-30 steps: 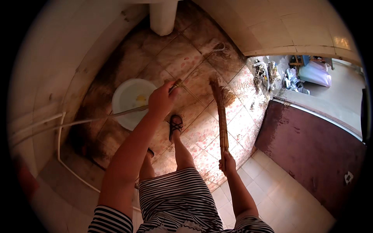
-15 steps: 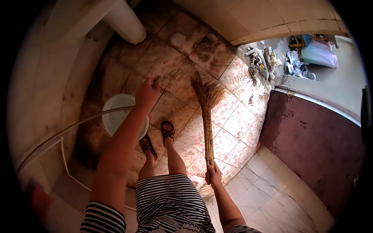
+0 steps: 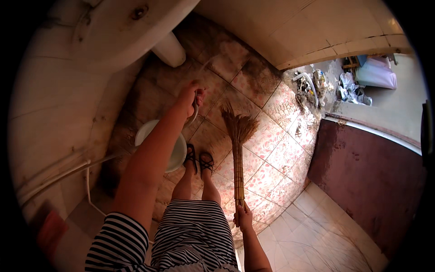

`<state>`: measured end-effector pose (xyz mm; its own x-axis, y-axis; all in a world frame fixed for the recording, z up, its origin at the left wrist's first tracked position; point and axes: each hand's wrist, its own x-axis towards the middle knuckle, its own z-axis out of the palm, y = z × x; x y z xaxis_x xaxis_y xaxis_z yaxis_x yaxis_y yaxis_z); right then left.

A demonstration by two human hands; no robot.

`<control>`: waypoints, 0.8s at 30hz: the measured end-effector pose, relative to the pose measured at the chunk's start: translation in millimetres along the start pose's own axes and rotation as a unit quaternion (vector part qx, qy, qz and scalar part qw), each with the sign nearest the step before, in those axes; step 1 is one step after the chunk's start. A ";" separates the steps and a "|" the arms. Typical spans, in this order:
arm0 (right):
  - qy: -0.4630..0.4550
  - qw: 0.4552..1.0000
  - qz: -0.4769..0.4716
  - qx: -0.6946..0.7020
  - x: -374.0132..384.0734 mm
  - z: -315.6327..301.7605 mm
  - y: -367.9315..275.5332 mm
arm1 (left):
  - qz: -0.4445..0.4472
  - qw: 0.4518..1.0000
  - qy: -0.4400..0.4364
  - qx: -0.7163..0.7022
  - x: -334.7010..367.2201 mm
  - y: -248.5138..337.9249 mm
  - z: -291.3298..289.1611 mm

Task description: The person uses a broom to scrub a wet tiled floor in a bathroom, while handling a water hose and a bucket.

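My left hand (image 3: pixel 194 96) is closed around a thin hose (image 3: pixel 195 114), held out ahead over the dirty tiles. A faint pale streak, like water, runs from the hand toward the far floor. My right hand (image 3: pixel 244 215) grips the bound handle of a straw broom (image 3: pixel 239 163). The broom points away from me, its frayed bristles spread over the floor; whether they touch it I cannot tell. Under my left forearm stands a white bucket (image 3: pixel 178 155), partly hidden by the arm. My sandalled feet are beside it.
A white washbasin (image 3: pixel 122 31) and its pedestal (image 3: pixel 171 51) stand at the far left. A heap of wet litter (image 3: pixel 312 86) lies by the doorway, with plastic bags (image 3: pixel 351 89) beyond. On the right is a dark red door (image 3: pixel 358 177). Patterned floor tiles (image 3: pixel 272 158) have brown grime.
My left hand has moved forward and right, bringing the hose with it, and a pale streak now shows ahead. The view has shifted; the broom stays in my right hand.
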<state>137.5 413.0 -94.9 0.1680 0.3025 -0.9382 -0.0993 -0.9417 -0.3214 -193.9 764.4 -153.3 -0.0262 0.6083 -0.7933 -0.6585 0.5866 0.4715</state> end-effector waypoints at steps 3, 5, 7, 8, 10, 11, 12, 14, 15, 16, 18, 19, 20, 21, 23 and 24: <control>0.009 0.999 -0.001 0.037 -10.6 13.3 -0.1 | 0.030 0.997 0.057 -0.053 -3.0 22.7 -3.6; 0.007 0.999 -0.004 0.043 -21.4 19.0 -1.7 | 0.052 0.995 0.059 -0.062 -6.8 38.4 -5.8; 0.011 0.999 -0.009 0.041 -28.2 23.6 -3.1 | 0.054 0.993 0.044 -0.095 -10.9 52.3 -5.1; 0.014 0.999 -0.012 0.046 -32.2 25.9 -5.3 | 0.053 0.994 0.038 -0.093 -10.9 57.7 -4.3; 0.005 0.999 -0.022 0.049 -38.5 28.6 -9.9 | 0.036 0.991 0.059 -0.111 -10.0 67.0 -4.2; -0.005 0.998 -0.022 0.062 -39.1 27.6 -10.4 | 0.056 0.994 0.032 -0.092 -10.4 69.3 -4.7; 0.001 0.997 -0.024 0.067 -39.0 26.8 -10.7 | 0.052 0.994 0.026 -0.090 -8.4 70.9 -3.1; 0.013 0.997 -0.032 0.062 -38.6 27.6 -14.6 | 0.077 0.995 0.018 -0.059 -5.0 74.7 0.4; 0.011 0.997 -0.025 0.078 -39.0 28.7 -19.9 | 0.080 0.995 0.004 -0.058 -2.9 76.9 1.8; 0.012 0.996 -0.022 0.080 -36.2 27.7 -22.3 | 0.078 0.995 0.004 -0.056 0.1 76.4 5.1; 0.003 0.997 -0.031 0.076 -30.2 23.4 -25.5 | 0.128 0.991 0.017 -0.015 -0.3 77.5 18.0; 0.003 0.997 -0.029 0.077 -27.3 20.9 -26.6 | 0.126 0.992 0.018 -0.014 2.6 75.1 21.2; 0.004 0.996 -0.025 0.081 -24.4 20.2 -28.4 | 0.129 0.992 -0.002 -0.009 4.7 74.8 22.7; 0.004 0.996 -0.021 0.084 -21.5 18.7 -30.9 | 0.133 0.991 -0.021 -0.005 7.1 74.3 24.9; -0.004 0.996 -0.008 0.087 -14.6 12.2 -38.8 | 0.138 0.990 -0.011 0.001 11.2 73.4 33.2; -0.009 0.996 0.002 0.090 -10.6 7.1 -43.7 | 0.143 0.990 -0.004 0.006 12.9 73.2 39.0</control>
<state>133.1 452.0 -71.8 0.1487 0.3023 -0.9415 -0.2750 -0.9019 -0.3330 -213.0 836.0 -114.0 -0.2041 0.7542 -0.6241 -0.6164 0.3963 0.6805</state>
